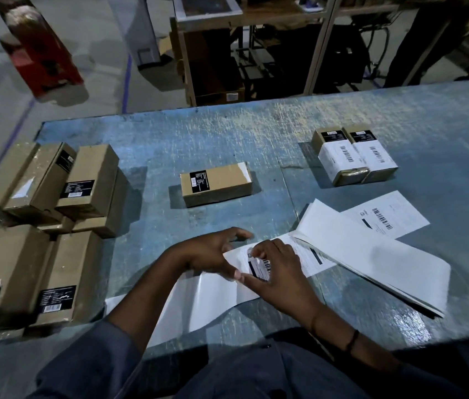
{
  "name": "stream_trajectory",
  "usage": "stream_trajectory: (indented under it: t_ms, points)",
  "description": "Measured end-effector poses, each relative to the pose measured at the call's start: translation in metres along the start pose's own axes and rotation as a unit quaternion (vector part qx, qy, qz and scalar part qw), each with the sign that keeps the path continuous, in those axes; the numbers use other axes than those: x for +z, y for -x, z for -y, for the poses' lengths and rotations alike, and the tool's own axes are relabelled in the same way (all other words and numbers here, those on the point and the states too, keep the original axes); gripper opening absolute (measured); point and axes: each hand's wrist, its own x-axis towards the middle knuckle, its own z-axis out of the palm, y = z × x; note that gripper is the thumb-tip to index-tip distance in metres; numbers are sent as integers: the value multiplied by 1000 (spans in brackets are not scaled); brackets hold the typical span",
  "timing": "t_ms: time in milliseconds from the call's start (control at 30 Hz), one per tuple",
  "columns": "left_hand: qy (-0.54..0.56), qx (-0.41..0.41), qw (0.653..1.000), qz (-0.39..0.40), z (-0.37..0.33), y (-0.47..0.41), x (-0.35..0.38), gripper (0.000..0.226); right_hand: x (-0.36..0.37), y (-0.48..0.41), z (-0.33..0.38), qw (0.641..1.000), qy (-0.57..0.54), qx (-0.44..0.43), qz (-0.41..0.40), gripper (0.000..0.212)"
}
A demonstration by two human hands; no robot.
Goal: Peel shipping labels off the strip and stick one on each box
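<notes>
Head: L hand (209,253), R hand (278,273) pinch label (259,268)

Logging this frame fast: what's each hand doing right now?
Left hand: holding the label strip, thumb on top.
Right hand: fingers pinching a label on that strip.
</notes>
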Motion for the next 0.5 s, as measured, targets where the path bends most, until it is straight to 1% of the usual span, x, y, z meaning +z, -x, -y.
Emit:
stream_trajectory:
  t_ms: [100,167,233,300,367,433,500]
  points:
    - [40,40,998,-6,1,2,-4,87,-8,-5,4,996,-86,23,6,42]
    - [34,49,998,-15,3,1,-6,88,-15,-8,6,992,-121,31,20,34]
    - [14,41,998,-39,3,1,-7,86,-20,-10,8,989,-139,41,27,28]
    - [-15,15,996,-83,2,2,-8,70,-23,-11,9,986,-154,51,30,23]
    - [-11,0,993,-113,2,3,-9,43,-23,-11,9,986,-154,57,28,21]
    - [52,-16,992,-115,5,3,-6,22,-22,-12,9,986,-151,60,26,20]
    - [108,-26,988,-107,7,3,-5,19,-21,-14,10,987,-150,61,23,20]
